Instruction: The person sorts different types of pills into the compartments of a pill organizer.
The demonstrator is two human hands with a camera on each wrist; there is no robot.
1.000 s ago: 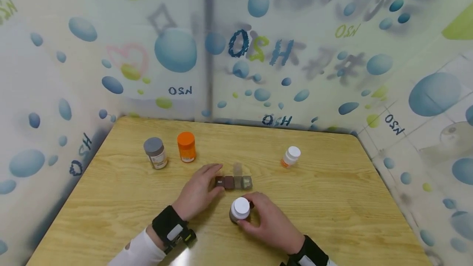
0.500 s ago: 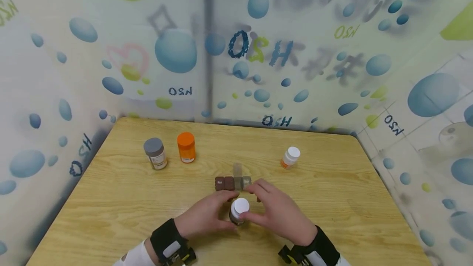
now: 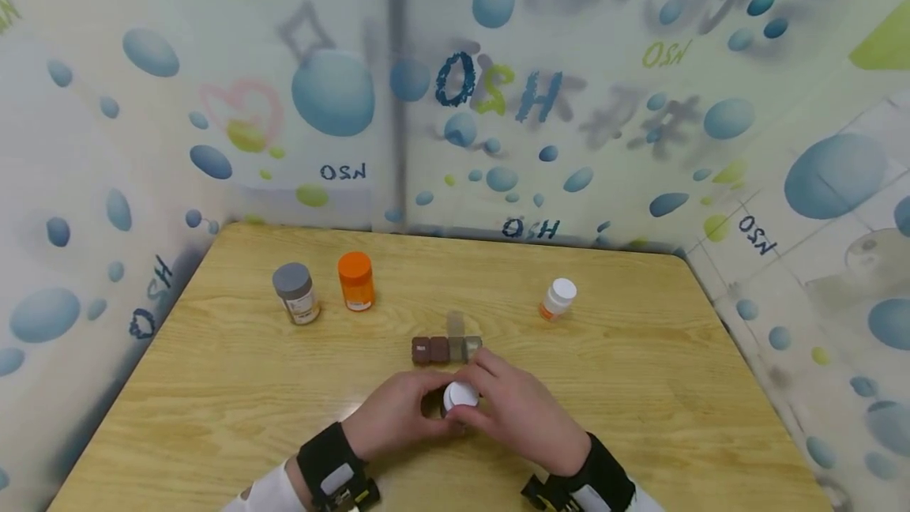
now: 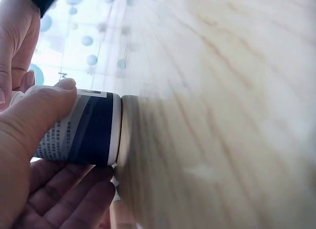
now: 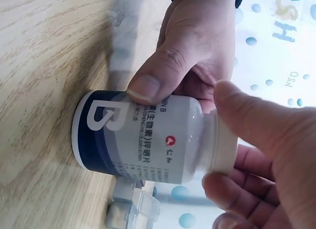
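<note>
A white pill bottle (image 5: 163, 145) with a navy and grey label stands upright on the wooden table. Around its body my left hand (image 3: 398, 415) holds on, thumb on the label. With thumb and fingers my right hand (image 3: 522, 413) pinches the white cap (image 5: 224, 142), which sits on the bottle's neck. Just beyond the bottle lies a small pill organizer (image 3: 439, 349) with brown and clear compartments. One clear lid (image 3: 456, 323) of it stands raised. In the head view the hands hide most of the bottle's body.
At the back left stand a grey-capped jar (image 3: 296, 294) and an orange bottle (image 3: 357, 283). A small white-capped bottle (image 3: 558, 299) stands at the back right. A patterned curtain (image 3: 334, 101) borders the table's (image 3: 640, 370) far edge.
My left hand has left the organizer and come to the bottle, closing round its body. My right hand has shifted from the bottle's side onto the cap.
</note>
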